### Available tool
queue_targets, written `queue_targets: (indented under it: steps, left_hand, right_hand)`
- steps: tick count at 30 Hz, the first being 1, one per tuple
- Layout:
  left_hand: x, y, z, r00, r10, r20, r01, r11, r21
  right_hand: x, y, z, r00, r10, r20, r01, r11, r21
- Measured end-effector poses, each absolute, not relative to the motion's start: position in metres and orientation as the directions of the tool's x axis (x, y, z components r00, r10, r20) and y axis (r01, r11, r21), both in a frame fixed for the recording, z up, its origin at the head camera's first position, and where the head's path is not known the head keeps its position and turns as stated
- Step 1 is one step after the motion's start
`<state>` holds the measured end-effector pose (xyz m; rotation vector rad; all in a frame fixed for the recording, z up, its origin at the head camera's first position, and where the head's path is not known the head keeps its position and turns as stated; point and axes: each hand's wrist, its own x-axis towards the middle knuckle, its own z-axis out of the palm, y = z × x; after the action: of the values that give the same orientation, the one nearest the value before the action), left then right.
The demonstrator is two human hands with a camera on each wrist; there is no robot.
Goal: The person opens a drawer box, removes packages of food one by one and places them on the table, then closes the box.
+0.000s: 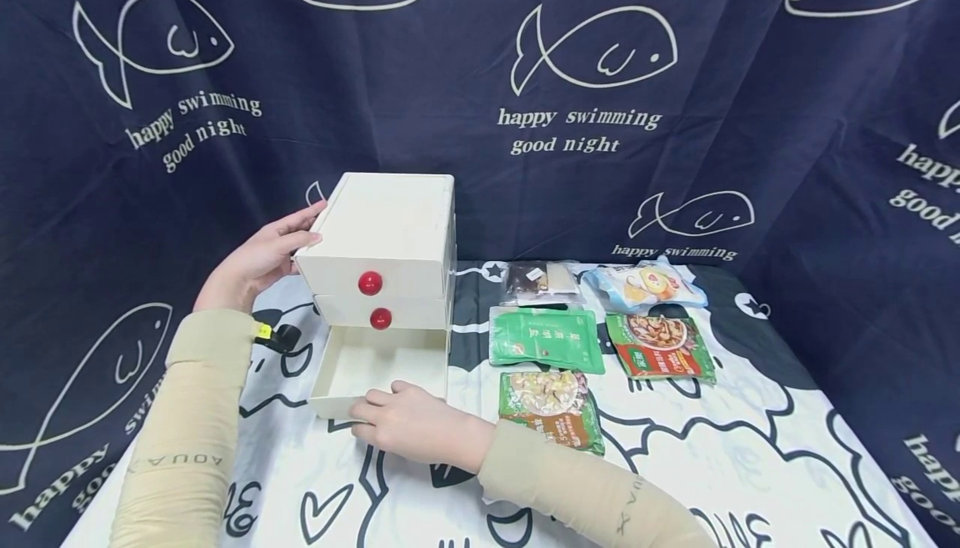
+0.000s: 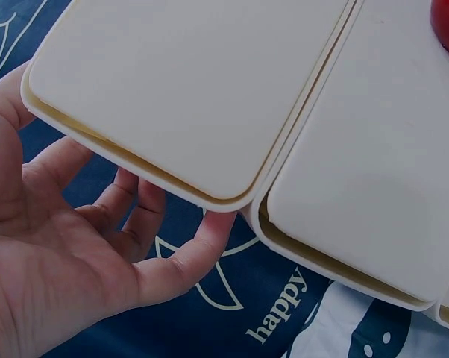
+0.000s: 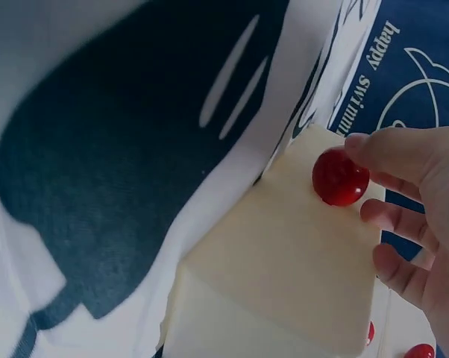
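Observation:
A white drawer cabinet [image 1: 390, 214] stands left of centre, with red knobs [image 1: 370, 283] on its two upper drawers. Its bottom drawer [image 1: 397, 356] is pulled out, and no contents show inside. My left hand [image 1: 258, 260] rests against the cabinet's left side, fingers spread along the edge in the left wrist view. The right hand [image 1: 420, 421] holds the bottom drawer's front. In the right wrist view its thumb lies on that drawer's red knob [image 3: 341, 177], while curled fingers [image 3: 388, 216] reach the rim.
To the right lie several food packets: a green pouch [image 1: 547, 338], a green and brown packet [image 1: 553, 408], a red and green packet [image 1: 662, 348], a light blue bag [image 1: 647, 284] and a clear pack [image 1: 540, 283]. A black object [image 1: 283, 338] with a yellow label is beside the cabinet.

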<state>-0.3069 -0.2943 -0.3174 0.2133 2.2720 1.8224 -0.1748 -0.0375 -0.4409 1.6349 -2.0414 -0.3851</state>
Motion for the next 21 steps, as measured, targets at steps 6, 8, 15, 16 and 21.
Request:
queue_targets:
  steps: [6,8,15,16,21]
  left_hand:
    - [-0.3072,-0.2934,-0.3175,-0.965,0.249,-0.078,-0.023,0.218,0.976]
    - [-0.307,-0.2934,-0.3173,-0.966,0.247,-0.08,-0.025,0.218,0.976]
    - [-0.3061,-0.2931,-0.316,-0.967,0.243,-0.083,-0.027,0.225,0.974]
    - [-0.306,-0.293,-0.3159,-0.967,0.242,-0.083,-0.027,0.226,0.974]
    - [-0.3057,-0.2931,-0.316,-0.967,0.24,-0.087,-0.031,0.226,0.974]
  right_hand:
    - [-0.1753,-0.0406,-0.4443,-0.178,-0.97,0.168,-0.821,0.24,0.517]
    - [-0.1752,-0.042,-0.4453,-0.183,-0.971,0.153,-0.819,0.237,0.522]
    - [-0.1746,-0.0459,-0.4487,-0.173,-0.978,0.119,-0.777,0.209,0.594]
    - [-0.1744,-0.0462,-0.449,-0.17,-0.979,0.115,-0.77,0.205,0.604]
    - [-0.1735,-0.0471,-0.4502,-0.166,-0.98,0.112,-0.762,0.199,0.616]
